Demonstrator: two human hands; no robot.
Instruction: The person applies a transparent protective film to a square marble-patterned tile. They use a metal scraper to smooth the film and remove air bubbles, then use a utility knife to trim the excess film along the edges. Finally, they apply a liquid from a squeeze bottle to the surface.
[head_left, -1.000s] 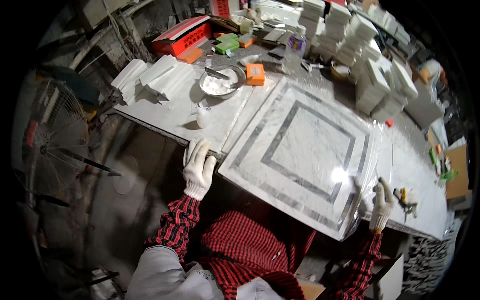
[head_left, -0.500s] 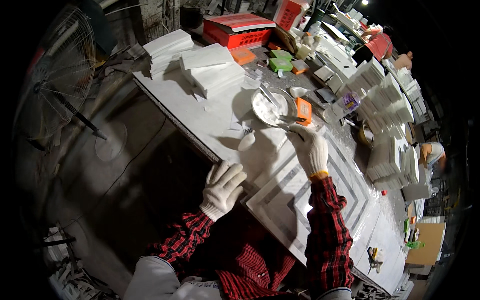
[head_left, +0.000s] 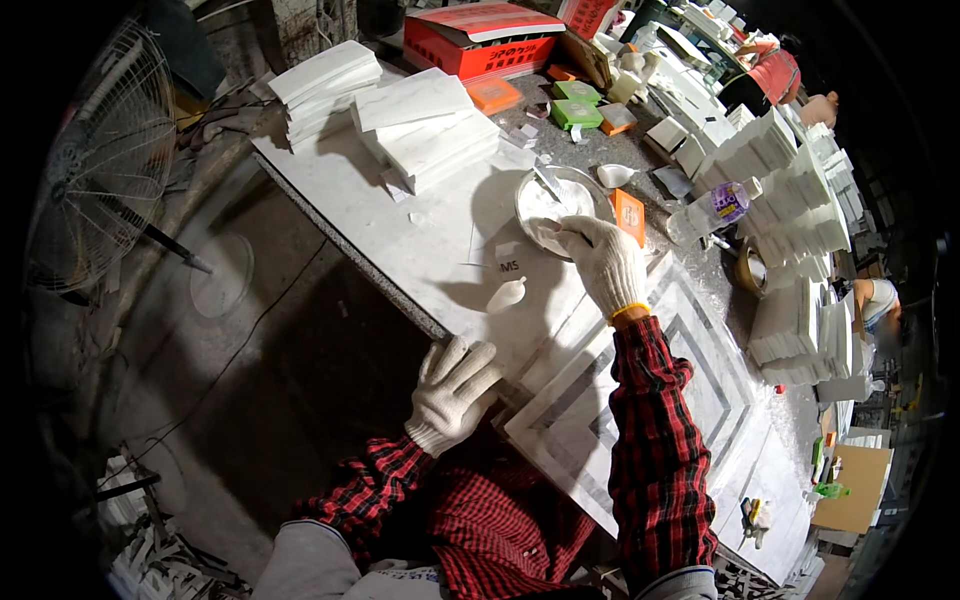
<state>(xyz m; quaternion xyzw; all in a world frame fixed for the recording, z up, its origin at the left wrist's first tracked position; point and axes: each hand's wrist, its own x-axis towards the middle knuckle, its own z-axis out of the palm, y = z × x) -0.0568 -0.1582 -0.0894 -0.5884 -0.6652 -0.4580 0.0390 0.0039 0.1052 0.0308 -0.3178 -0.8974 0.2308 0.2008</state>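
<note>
My left hand (head_left: pixel 455 395), in a white knit glove, rests near the edge of the stone-topped table with fingers loosely spread and nothing in them. My right hand (head_left: pixel 608 265), gloved alike, is closed at the near rim of a metal bowl (head_left: pixel 522 215). It pinches what looks like a putty knife, mostly hidden by the fingers. White paste (head_left: pixel 575 195) fills part of the bowl, and a second flat metal blade (head_left: pixel 548 182) leans in it. A small white pouch (head_left: pixel 506 295) lies left of the bowl. Below my right hand is a square grey-and-white marble panel (head_left: pixel 570 405).
White stacked slabs (head_left: pixel 430 130) stand at the far left, with a red carton (head_left: pixel 480 45) behind. Orange box (head_left: pixel 628 215) and clear bottle (head_left: pixel 705 215) sit right of the bowl. More slab stacks (head_left: pixel 795 320) line the right. A fan (head_left: pixel 90 170) stands left; people work behind.
My right hand has shifted slightly left and up over the bowl's rim, and the metal strip at its fingers shows less. The view has shifted a little. My left hand stays by the table edge.
</note>
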